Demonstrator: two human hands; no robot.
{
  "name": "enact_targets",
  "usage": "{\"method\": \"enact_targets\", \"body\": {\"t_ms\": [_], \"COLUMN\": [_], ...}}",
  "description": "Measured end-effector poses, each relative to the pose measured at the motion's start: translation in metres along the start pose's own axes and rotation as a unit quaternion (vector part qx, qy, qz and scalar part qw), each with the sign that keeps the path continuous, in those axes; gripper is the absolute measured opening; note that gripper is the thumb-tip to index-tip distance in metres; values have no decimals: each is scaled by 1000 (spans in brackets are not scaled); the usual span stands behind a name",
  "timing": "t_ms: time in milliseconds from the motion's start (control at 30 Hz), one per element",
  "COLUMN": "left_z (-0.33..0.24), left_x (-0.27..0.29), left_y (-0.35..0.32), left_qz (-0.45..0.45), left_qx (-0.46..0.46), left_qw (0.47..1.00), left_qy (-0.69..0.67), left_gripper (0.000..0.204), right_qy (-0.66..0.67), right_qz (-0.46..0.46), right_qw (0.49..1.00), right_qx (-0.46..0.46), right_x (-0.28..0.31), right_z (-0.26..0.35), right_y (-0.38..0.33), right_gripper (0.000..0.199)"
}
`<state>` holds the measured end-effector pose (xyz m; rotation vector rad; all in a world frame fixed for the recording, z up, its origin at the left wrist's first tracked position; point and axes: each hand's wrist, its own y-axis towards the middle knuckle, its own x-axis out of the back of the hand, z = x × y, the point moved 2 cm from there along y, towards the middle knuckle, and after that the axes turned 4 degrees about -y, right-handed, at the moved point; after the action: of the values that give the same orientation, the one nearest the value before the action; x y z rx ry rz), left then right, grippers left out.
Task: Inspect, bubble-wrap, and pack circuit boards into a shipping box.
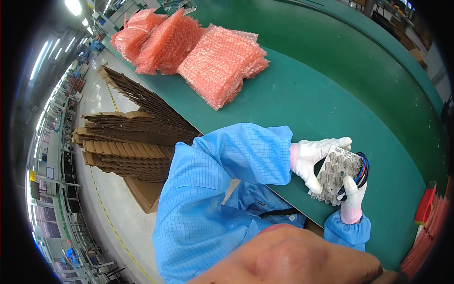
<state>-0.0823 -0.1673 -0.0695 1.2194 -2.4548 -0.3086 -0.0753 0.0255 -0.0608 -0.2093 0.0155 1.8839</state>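
Note:
Above the green tabletop I hold a light-coloured panel with rows of clear domed lenses [336,171]. A printed label lies along its far edge. Black, red and blue wires [363,169] loop at its right side. My left hand [316,158], in a white glove, spans the panel's left side, fingers along the far edge and thumb at the near left corner. My right hand [353,196], also gloved, grips the near right part beside the wires, its thumb on the lens side. The fingers beneath the panel are hidden.
Pink bubble-wrap bags [222,66] lie in stacks at the far left of the green table [302,94]. Folded cardboard dividers [132,146] pile up over a carton [142,191] left of the table. At the right edge are a red tool [426,203] and more pink sheets [428,236].

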Motion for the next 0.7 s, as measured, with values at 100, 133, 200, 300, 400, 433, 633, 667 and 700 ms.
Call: {"method": "enact_targets", "body": {"t_ms": [100, 133, 200, 300, 400, 433, 633, 667, 700], "left_z": [-3, -3, 0, -4, -8, -10, 0, -12, -25], "left_x": [0, 0, -1, -2, -3, -4, 3, 12, 18], "left_y": [0, 0, 3, 1, 3, 5, 19, 26, 32], "left_qz": [5, 11, 20, 13, 19, 5, -19, -1, 15], "left_qx": [25, 35, 29, 31, 26, 5, -22, 14, 49], "left_qw": [999, 997, 998, 998, 997, 998, 996, 997, 997], "left_qy": [36, 64, 52, 50, 75, 59, -79, -70, -61], "left_gripper": [124, 121, 119, 116, 118, 118, 111, 104, 97], "right_qy": [-20, 1, 14, 13, 12, 11, 13, 19, 25], "right_qz": [-6, -16, -18, -11, -11, -11, -12, -8, -5], "right_qw": [999, 1000, 1000, 1000, 998, 998, 999, 998, 997], "right_qx": [-43, -16, 14, -21, 52, 56, 27, 52, 77], "right_x": [-3, -3, 0, -1, 0, 0, -10, -12, -15], "right_z": [5, 3, 1, 6, -2, -3, 21, 24, 27], "right_y": [-3, -1, -1, -5, 0, 1, 14, 22, 29], "right_gripper": [46, 46, 45, 47, 49, 49, 48, 48, 48]}}
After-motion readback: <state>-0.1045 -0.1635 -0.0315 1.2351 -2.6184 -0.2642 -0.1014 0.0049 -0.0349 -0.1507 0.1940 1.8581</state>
